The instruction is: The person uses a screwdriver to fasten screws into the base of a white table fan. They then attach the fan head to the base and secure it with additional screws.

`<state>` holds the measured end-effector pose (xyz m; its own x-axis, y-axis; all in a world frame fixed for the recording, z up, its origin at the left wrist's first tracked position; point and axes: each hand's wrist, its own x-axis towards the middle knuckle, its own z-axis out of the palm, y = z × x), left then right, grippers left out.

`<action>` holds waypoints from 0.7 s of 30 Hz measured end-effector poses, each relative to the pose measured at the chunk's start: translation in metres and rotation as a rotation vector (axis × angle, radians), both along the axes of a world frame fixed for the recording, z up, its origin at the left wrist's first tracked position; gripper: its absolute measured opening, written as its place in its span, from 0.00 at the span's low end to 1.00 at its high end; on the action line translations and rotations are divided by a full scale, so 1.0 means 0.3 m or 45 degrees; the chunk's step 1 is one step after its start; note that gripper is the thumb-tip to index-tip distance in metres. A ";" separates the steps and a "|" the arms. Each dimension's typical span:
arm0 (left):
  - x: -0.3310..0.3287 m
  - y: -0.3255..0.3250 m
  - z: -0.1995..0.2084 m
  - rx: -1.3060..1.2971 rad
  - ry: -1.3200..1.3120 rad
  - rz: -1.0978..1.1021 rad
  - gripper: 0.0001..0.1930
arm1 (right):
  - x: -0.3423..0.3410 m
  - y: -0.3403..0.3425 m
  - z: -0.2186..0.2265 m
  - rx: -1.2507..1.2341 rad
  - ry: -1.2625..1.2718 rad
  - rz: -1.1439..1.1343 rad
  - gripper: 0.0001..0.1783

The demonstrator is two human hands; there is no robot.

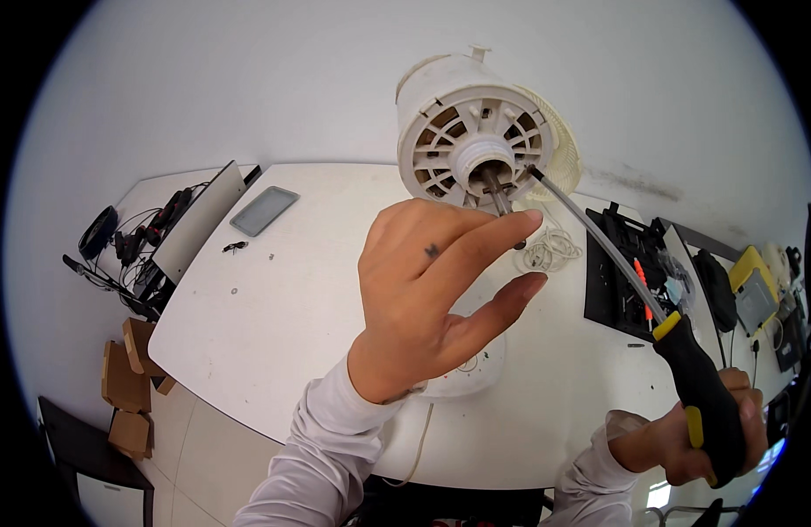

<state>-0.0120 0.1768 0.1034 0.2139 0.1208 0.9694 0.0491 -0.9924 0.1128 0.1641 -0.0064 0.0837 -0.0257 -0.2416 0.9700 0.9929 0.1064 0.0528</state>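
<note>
A white fan-like appliance (441, 83) with a round slotted housing faces me above the table. From the collar at its centre a metal shaft (497, 189) sticks out toward me. My left hand (432, 281) is right below the collar, its index finger crossing in front of the shaft. Index finger and thumb are stretched apart; the other fingers are hidden behind the hand. In my right hand (726, 430), closed round its black and yellow handle, is a long screwdriver (621, 263). The screwdriver's tip lies at the housing's lower right edge; whether it touches cannot be made out.
A white base (467, 382) with a cord is partly behind my left wrist. Coiled cable (550, 253) and an open black tool case (616, 303) lie to the right. A grey tray (265, 211) lies at left on the white table (247, 342). Cardboard boxes (124, 386) stand on the floor.
</note>
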 end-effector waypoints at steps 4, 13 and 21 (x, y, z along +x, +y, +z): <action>0.006 0.001 -0.002 0.041 -0.016 0.031 0.19 | -0.020 0.022 0.014 -0.093 -0.053 -0.096 0.27; 0.006 0.001 -0.003 0.043 -0.015 0.035 0.19 | -0.018 0.022 0.018 -0.178 -0.159 -0.091 0.29; 0.013 0.009 -0.008 0.083 -0.041 0.037 0.16 | -0.095 -0.032 0.116 -0.528 -0.477 -0.262 0.30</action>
<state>-0.0082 0.1795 0.1011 0.1801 0.0630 0.9816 0.0758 -0.9959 0.0500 0.1358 -0.0159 0.1185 -0.3905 0.2016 0.8982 0.9171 0.0007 0.3986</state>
